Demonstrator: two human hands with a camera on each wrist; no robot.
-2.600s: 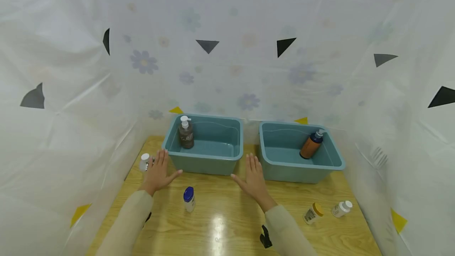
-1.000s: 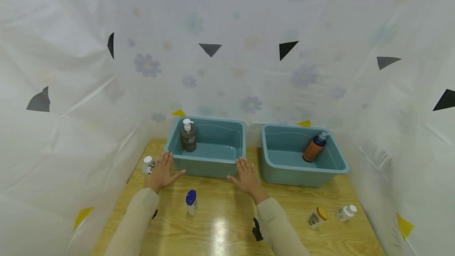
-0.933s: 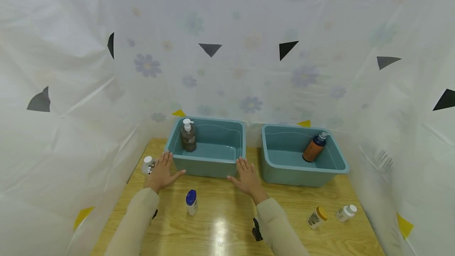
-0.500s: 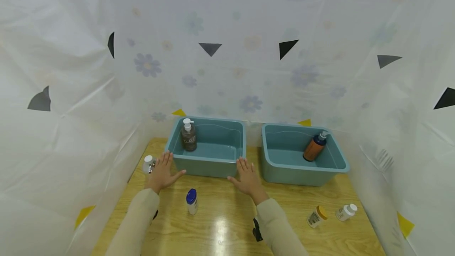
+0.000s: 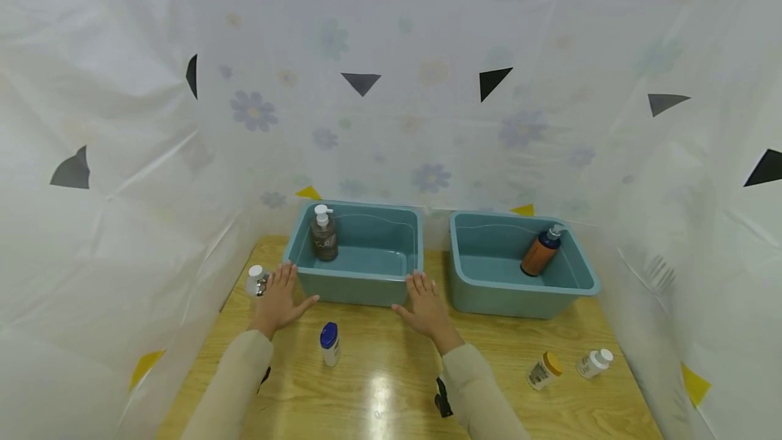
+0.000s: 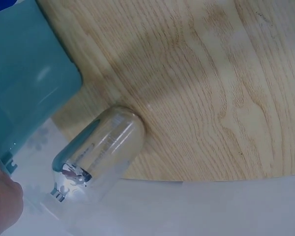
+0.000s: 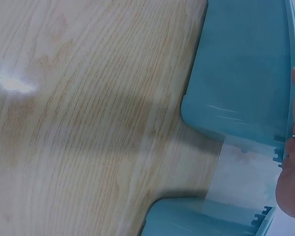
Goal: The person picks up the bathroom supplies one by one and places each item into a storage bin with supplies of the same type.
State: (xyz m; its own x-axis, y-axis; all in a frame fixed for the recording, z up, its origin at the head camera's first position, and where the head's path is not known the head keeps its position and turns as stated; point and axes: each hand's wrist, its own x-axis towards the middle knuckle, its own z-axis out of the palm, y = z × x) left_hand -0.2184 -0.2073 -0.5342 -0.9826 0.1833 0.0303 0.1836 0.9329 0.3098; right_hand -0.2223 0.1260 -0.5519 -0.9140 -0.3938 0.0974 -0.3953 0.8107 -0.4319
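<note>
Clock as in head view, 12 = away from the person. Left bin (image 5: 354, 288) sits at the 12 o'clock side of the wooden table (image 5: 366, 419), between and just past both hands.

Left hand (image 5: 277, 299): at the bin's 8 o'clock corner, fingers straight, thumb splayed toward 3, spread wide, holds nothing. Right hand (image 5: 427, 309): at the bin's 5 o'clock corner, same wide flat pose, thumb out toward 10, holds nothing. Fingertips overlap the bin's rim line; can't tell how firm any contact is.

Clear bottle (image 5: 252, 285) with white cap: just beside the left hand, at its 10 o'clock. Bottle with blue cap (image 5: 330, 345): on the table, left hand's 4 o'clock, apart from it.

Brown pump bottle (image 5: 324, 242) stands inside the left bin, 9 o'clock end. Right bin (image 5: 513, 301): 3 o'clock of the left one, gap between; orange bottle (image 5: 538, 254) with dark top inside, toward its 3 o'clock end.

Bottle with orange cap (image 5: 544, 370): right hand's 4 o'clock, well apart. White-capped bottle (image 5: 594, 363): near that one, at its 3.
</note>
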